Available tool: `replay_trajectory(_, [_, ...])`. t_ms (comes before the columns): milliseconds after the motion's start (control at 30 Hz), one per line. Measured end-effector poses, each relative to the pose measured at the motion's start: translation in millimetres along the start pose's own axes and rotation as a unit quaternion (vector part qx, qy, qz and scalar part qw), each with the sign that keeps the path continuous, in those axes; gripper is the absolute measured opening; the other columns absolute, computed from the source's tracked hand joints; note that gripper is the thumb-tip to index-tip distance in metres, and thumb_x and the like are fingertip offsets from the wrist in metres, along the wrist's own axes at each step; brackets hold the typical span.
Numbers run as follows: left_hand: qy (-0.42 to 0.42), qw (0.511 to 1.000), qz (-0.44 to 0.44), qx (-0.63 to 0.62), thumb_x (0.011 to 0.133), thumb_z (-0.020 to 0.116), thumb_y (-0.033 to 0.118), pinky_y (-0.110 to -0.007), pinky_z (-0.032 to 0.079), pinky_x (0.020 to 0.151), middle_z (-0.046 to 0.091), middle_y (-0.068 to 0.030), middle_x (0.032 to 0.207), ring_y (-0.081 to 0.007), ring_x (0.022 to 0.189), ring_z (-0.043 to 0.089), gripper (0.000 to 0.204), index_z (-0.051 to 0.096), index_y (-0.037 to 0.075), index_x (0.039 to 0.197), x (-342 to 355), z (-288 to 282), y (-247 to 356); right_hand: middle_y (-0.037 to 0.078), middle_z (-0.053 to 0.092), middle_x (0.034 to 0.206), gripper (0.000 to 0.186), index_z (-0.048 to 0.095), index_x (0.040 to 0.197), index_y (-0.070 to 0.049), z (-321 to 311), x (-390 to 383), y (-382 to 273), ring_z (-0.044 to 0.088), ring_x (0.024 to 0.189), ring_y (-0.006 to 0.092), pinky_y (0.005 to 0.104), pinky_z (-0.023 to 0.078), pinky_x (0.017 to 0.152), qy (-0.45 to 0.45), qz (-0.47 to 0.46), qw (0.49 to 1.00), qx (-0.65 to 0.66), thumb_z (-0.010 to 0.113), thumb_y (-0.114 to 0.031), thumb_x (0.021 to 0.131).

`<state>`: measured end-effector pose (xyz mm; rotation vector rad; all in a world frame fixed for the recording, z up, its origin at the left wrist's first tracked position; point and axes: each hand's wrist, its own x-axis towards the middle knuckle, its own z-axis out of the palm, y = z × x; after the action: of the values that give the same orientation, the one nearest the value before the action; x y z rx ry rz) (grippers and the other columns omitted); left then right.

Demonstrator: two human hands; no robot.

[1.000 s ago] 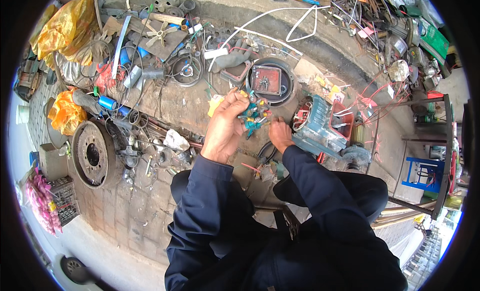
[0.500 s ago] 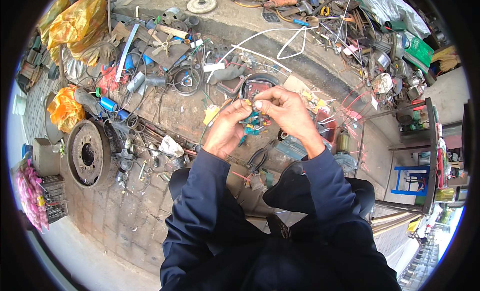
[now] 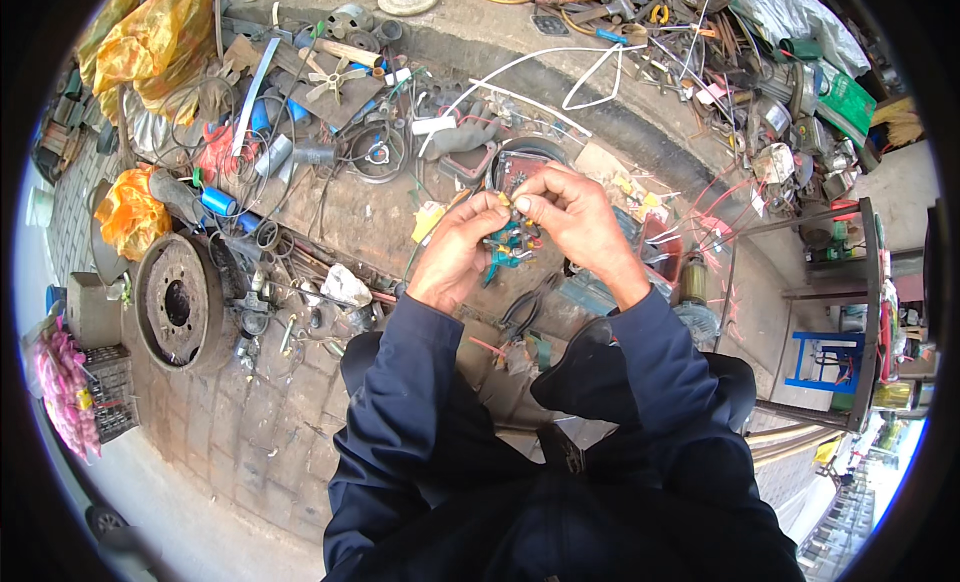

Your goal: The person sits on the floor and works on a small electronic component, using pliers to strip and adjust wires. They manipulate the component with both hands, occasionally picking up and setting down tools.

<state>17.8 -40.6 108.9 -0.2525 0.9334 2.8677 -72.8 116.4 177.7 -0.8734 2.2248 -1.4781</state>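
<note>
My left hand (image 3: 462, 244) is closed in a pinch on a small yellow piece (image 3: 503, 198). Right beside it, my right hand (image 3: 572, 220) also pinches with thumb and forefinger; what lies between those fingertips is too small to make out. Just below the fingers there is a teal part (image 3: 510, 247) with several coloured bits and wires on it, partly covered by the hands. Dark-handled pliers (image 3: 524, 308) lie on the ground nearer to me, between my knees.
A rusty wheel rim (image 3: 176, 302) lies to the left, near an orange bag (image 3: 132, 215). Beyond my hands are a grey glove (image 3: 465, 136) and a bent white strip (image 3: 520, 57). A metal frame (image 3: 862, 312) stands at the right. Scrap and tools cover the far ground.
Both hands stay together at nearly the same spot, with only slight finger movement. The whole view has shifted a little.
</note>
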Motion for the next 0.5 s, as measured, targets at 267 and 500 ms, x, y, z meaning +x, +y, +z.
replay_trajectory(267, [0.06, 0.996, 0.015, 0.068, 0.099, 0.061, 0.012, -0.024, 0.048, 0.071, 0.061, 0.003, 0.092, -0.0061, 0.085, 0.058, 0.004, 0.062, 0.01, 0.096, 0, 2, 0, 0.007, 0.058, 0.084, 0.006, 0.065, 0.091, 0.0, 12, -9, -1, 0.059, 0.071, 0.0184, 0.0317, 0.048, 0.065, 0.09, -0.135, 0.975, -0.152, 0.069, -0.005, 0.091])
replay_trajectory(500, [0.084, 0.993, 0.014, 0.083, 0.098, 0.062, 0.013, -0.024, 0.048, 0.069, 0.063, 0.0028, 0.092, -0.0068, 0.083, 0.059, 0.004, 0.063, 0.009, 0.098, 0, 7, 0, 0.006, 0.062, 0.081, 0.012, 0.065, 0.09, 0.0, 15, -11, 17, 0.058, 0.068, 0.013, 0.0319, 0.047, 0.063, 0.108, -0.065, 0.983, -0.136, 0.071, -0.011, 0.091])
